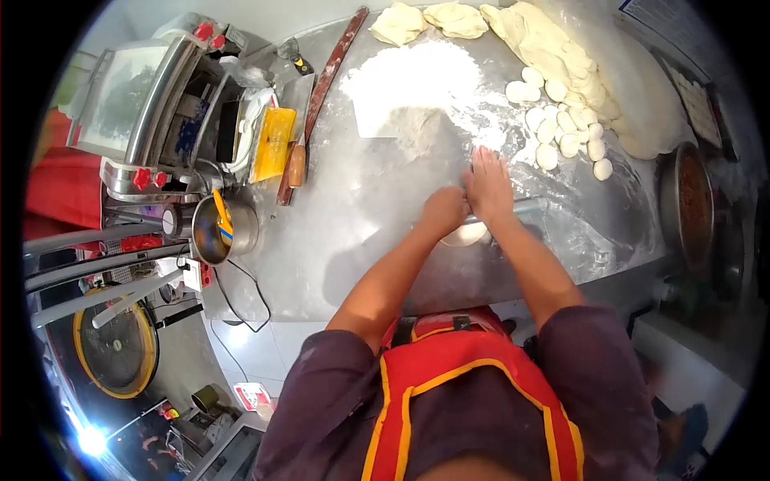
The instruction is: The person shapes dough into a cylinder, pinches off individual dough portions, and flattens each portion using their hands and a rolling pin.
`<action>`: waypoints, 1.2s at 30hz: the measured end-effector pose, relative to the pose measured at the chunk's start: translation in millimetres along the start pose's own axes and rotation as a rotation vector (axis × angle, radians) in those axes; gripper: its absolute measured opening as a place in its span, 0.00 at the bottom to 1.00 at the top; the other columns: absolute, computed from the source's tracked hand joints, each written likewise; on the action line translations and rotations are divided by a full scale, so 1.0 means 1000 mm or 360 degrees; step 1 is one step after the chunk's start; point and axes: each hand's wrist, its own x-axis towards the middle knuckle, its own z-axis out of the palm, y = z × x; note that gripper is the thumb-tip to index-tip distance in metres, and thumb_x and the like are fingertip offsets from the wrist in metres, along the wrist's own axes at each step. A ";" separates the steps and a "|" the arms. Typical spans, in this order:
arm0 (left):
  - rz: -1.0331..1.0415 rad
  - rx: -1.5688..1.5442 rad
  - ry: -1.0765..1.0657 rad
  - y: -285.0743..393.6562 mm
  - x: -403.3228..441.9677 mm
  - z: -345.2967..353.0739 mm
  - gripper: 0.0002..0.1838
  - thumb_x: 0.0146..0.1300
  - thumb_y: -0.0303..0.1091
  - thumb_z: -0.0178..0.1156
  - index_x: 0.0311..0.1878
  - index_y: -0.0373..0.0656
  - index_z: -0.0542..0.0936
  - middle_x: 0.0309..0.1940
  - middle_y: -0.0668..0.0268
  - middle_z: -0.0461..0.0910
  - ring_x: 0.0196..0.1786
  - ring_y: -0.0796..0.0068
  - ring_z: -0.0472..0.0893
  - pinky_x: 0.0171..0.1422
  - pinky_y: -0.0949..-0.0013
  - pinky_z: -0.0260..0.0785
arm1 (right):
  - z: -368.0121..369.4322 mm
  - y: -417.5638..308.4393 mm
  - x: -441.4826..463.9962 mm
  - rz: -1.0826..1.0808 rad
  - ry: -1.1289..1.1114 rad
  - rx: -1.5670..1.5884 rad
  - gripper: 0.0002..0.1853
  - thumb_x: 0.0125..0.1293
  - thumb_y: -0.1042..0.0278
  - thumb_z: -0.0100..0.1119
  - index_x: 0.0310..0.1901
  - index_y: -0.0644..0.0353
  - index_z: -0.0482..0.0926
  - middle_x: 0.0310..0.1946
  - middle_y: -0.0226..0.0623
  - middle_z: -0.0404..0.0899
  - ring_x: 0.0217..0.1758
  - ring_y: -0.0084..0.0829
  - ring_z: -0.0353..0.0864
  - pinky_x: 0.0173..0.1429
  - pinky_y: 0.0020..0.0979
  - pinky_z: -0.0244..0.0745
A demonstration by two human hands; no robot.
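Observation:
A flattened round of dough [465, 234] lies on the metal table close to my body, partly covered by my hands and forearms. My right hand [488, 186] is stretched out flat, fingers forward, over a thin greyish rolling pin [525, 206] that sticks out to its right. Against its left side, my left hand [444, 210] is closed in a fist at the far edge of the dough; what its fingers hold is hidden. Several small dough balls [569, 144] sit ahead and to the right, beside a long mass of dough [545, 48].
Loose flour [417, 76] covers the far middle of the table [321, 232]. Leftward lie a long dark red stick [329, 68], a yellow scraper [273, 146] and a wooden-handled tool [297, 165]. A metal pot [241, 228] and a dough machine [144, 104] stand left; a large bowl [691, 204] stands right.

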 end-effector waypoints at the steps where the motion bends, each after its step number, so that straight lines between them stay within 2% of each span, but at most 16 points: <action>1: 0.0081 0.0035 0.0020 -0.008 -0.001 0.001 0.16 0.60 0.46 0.58 0.37 0.44 0.85 0.36 0.52 0.84 0.41 0.49 0.82 0.48 0.52 0.72 | -0.012 -0.002 -0.019 -0.0052 -0.0059 0.0096 0.30 0.72 0.53 0.47 0.67 0.68 0.65 0.68 0.50 0.65 0.73 0.42 0.61 0.76 0.46 0.51; 2: 0.0161 0.0066 0.0041 -0.015 -0.004 0.004 0.16 0.60 0.46 0.58 0.37 0.44 0.85 0.36 0.52 0.83 0.41 0.49 0.82 0.48 0.52 0.72 | -0.009 -0.002 -0.056 -0.0084 -0.0057 0.0018 0.30 0.71 0.54 0.49 0.66 0.68 0.65 0.68 0.50 0.65 0.73 0.43 0.61 0.75 0.47 0.52; 5: -0.0195 -0.0106 0.0301 -0.054 -0.020 0.015 0.16 0.61 0.47 0.57 0.36 0.44 0.85 0.36 0.51 0.83 0.41 0.49 0.82 0.47 0.53 0.73 | -0.034 0.001 -0.151 -0.0145 -0.0148 0.0197 0.31 0.69 0.54 0.53 0.66 0.69 0.65 0.67 0.53 0.65 0.73 0.45 0.61 0.75 0.48 0.53; 8: -0.0058 -0.0092 -0.0388 -0.050 -0.026 0.000 0.16 0.61 0.46 0.57 0.37 0.43 0.85 0.36 0.50 0.83 0.40 0.48 0.82 0.46 0.52 0.73 | -0.006 0.004 -0.106 -0.0224 0.0097 0.0026 0.31 0.69 0.53 0.52 0.66 0.69 0.65 0.68 0.54 0.64 0.73 0.46 0.60 0.75 0.50 0.52; 9: -0.0052 -0.0023 -0.0237 -0.038 -0.019 -0.005 0.16 0.61 0.46 0.57 0.37 0.43 0.85 0.36 0.50 0.83 0.40 0.48 0.82 0.46 0.52 0.73 | -0.013 -0.003 -0.072 -0.0106 -0.0069 -0.0012 0.30 0.70 0.53 0.50 0.65 0.68 0.66 0.68 0.52 0.65 0.73 0.45 0.61 0.74 0.50 0.54; 11: -0.0047 0.0110 0.0045 -0.012 -0.003 -0.003 0.17 0.61 0.46 0.56 0.38 0.43 0.85 0.35 0.51 0.83 0.39 0.48 0.82 0.45 0.51 0.72 | 0.007 -0.001 -0.019 -0.0054 0.0048 -0.0121 0.28 0.71 0.54 0.48 0.65 0.68 0.67 0.68 0.49 0.65 0.73 0.44 0.61 0.74 0.49 0.54; 14: 0.0008 0.0258 -0.0068 0.001 0.006 -0.005 0.17 0.62 0.46 0.56 0.38 0.42 0.84 0.34 0.52 0.83 0.40 0.48 0.81 0.45 0.51 0.72 | -0.006 -0.008 -0.008 -0.0016 -0.0018 0.0016 0.28 0.72 0.55 0.47 0.65 0.68 0.67 0.68 0.48 0.65 0.73 0.41 0.61 0.74 0.48 0.55; 15: 0.0033 0.0233 -0.0079 -0.001 -0.002 -0.011 0.16 0.61 0.46 0.56 0.37 0.43 0.84 0.34 0.53 0.83 0.40 0.48 0.81 0.45 0.51 0.72 | -0.010 -0.006 -0.032 -0.0053 -0.0178 -0.0043 0.29 0.72 0.55 0.47 0.66 0.68 0.66 0.69 0.48 0.64 0.73 0.43 0.60 0.74 0.48 0.54; 17: -0.0085 0.0098 0.0149 -0.022 -0.017 -0.010 0.15 0.61 0.45 0.57 0.37 0.44 0.84 0.34 0.53 0.83 0.41 0.48 0.82 0.45 0.51 0.72 | 0.002 0.005 -0.112 -0.0272 0.0099 0.0077 0.34 0.66 0.52 0.54 0.67 0.68 0.64 0.69 0.52 0.64 0.73 0.45 0.60 0.76 0.50 0.49; 19: -0.0155 -0.0130 0.0272 -0.062 -0.026 0.004 0.14 0.59 0.44 0.58 0.39 0.46 0.85 0.34 0.53 0.83 0.41 0.50 0.82 0.47 0.51 0.72 | -0.011 0.006 -0.143 -0.0210 -0.0042 0.0113 0.35 0.65 0.51 0.55 0.67 0.68 0.65 0.68 0.53 0.64 0.73 0.45 0.61 0.76 0.50 0.49; 22: -0.0028 -0.0052 -0.0285 -0.045 -0.032 -0.014 0.15 0.58 0.44 0.59 0.41 0.47 0.85 0.35 0.54 0.84 0.42 0.52 0.82 0.48 0.53 0.73 | -0.014 -0.007 -0.093 -0.0087 -0.0108 0.0034 0.32 0.68 0.53 0.52 0.66 0.68 0.66 0.68 0.52 0.66 0.72 0.44 0.62 0.76 0.50 0.49; 26: -0.0031 0.0130 -0.0129 -0.005 -0.011 -0.023 0.15 0.57 0.44 0.60 0.43 0.47 0.86 0.37 0.55 0.84 0.43 0.52 0.82 0.49 0.55 0.73 | 0.002 -0.010 -0.013 -0.0015 0.0015 0.0031 0.29 0.71 0.53 0.48 0.65 0.68 0.67 0.67 0.50 0.67 0.73 0.42 0.61 0.75 0.50 0.51; 29: 0.0051 0.0221 -0.0084 -0.014 -0.017 -0.022 0.14 0.58 0.43 0.59 0.42 0.47 0.85 0.39 0.56 0.84 0.44 0.53 0.82 0.49 0.56 0.73 | -0.007 -0.010 -0.057 -0.0118 -0.0065 -0.0009 0.30 0.69 0.53 0.50 0.64 0.68 0.68 0.67 0.50 0.67 0.73 0.44 0.61 0.75 0.50 0.51; 31: -0.0090 0.0187 0.0025 -0.036 -0.025 -0.023 0.14 0.58 0.41 0.58 0.42 0.47 0.84 0.41 0.56 0.84 0.44 0.52 0.82 0.49 0.55 0.73 | -0.031 -0.006 -0.123 -0.0144 -0.0417 0.0176 0.33 0.64 0.56 0.55 0.66 0.70 0.65 0.67 0.55 0.65 0.72 0.47 0.63 0.74 0.53 0.52; 34: -0.0098 -0.0092 0.0057 -0.088 -0.033 0.006 0.13 0.59 0.41 0.57 0.43 0.47 0.83 0.41 0.57 0.84 0.45 0.52 0.82 0.49 0.54 0.73 | -0.026 -0.004 -0.149 -0.0214 -0.0120 0.0190 0.32 0.64 0.56 0.56 0.65 0.70 0.66 0.66 0.55 0.66 0.72 0.48 0.63 0.73 0.53 0.52; 36: -0.0070 0.0163 -0.0065 -0.055 -0.033 -0.009 0.14 0.60 0.42 0.57 0.43 0.47 0.83 0.41 0.57 0.84 0.44 0.52 0.82 0.48 0.54 0.73 | -0.015 -0.013 -0.090 -0.0122 -0.0087 0.0116 0.31 0.67 0.54 0.53 0.65 0.70 0.66 0.67 0.53 0.65 0.73 0.46 0.60 0.75 0.52 0.49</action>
